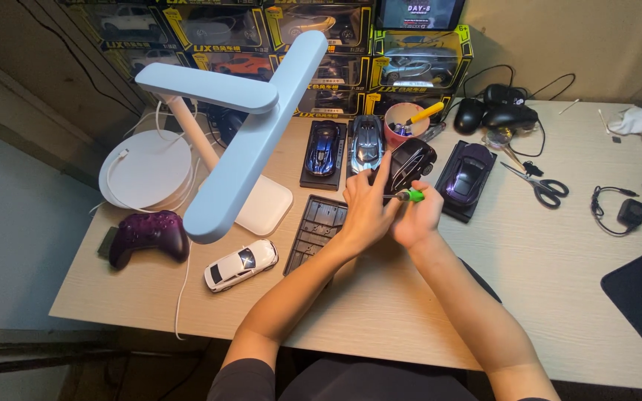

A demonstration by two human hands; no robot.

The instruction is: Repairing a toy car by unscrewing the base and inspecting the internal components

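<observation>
Wooden desktop [380, 312] below me, boxed cars stacked at twelve o'clock. Going left to right I count one purple game controller [146, 236], one white model car [241, 264] and three dark models on plinths. My left hand [365, 212] grips the black model car [409, 165]; my right hand [416, 219] is closed round a green-handled screwdriver [409, 195]. One pink cup [404, 122] at one o'clock holds tools; one pair of scissors [540, 186] lies at three.
</observation>
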